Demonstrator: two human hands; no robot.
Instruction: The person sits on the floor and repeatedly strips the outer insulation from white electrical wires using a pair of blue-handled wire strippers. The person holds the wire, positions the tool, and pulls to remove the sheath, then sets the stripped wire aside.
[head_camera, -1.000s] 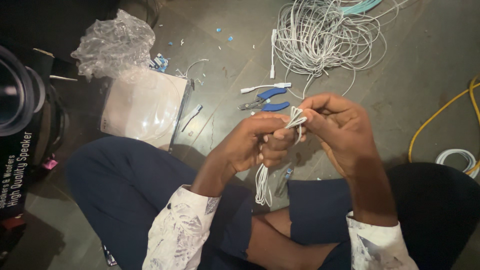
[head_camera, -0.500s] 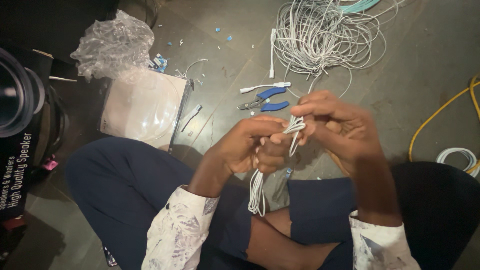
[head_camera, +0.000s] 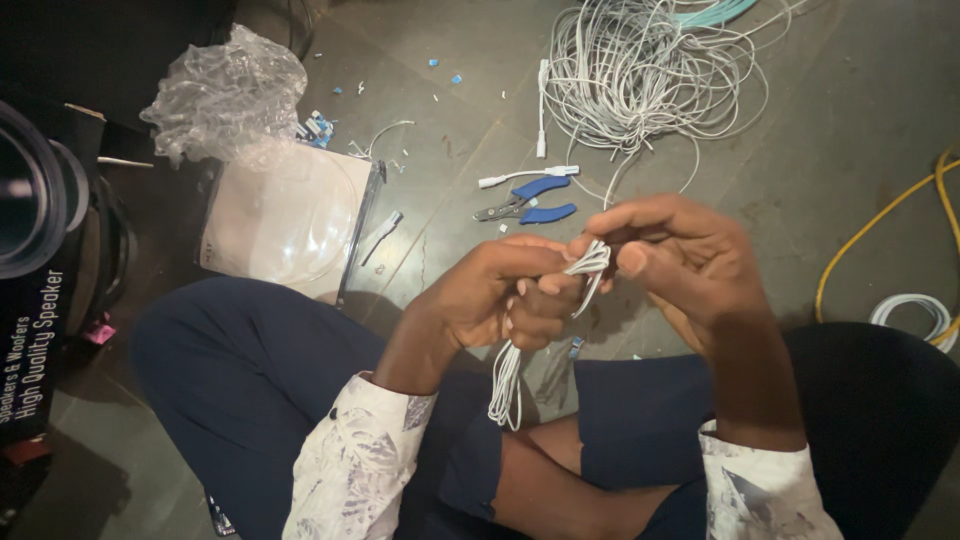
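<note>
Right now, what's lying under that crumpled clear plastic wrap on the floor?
The crumpled plastic wrap rests on the far edge of a flat white pack with a clear domed cover. Small blue bits peek out beside it. Whatever else the wrap covers is hidden.

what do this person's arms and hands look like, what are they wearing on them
Both hands, the left hand and the right hand, are bare, with no gloves, and no rings or watch show. The forearms are uncovered. Each arm has a white sleeve with a grey-blue marbled print, pushed up toward the elbow: left sleeve, right sleeve.
</note>
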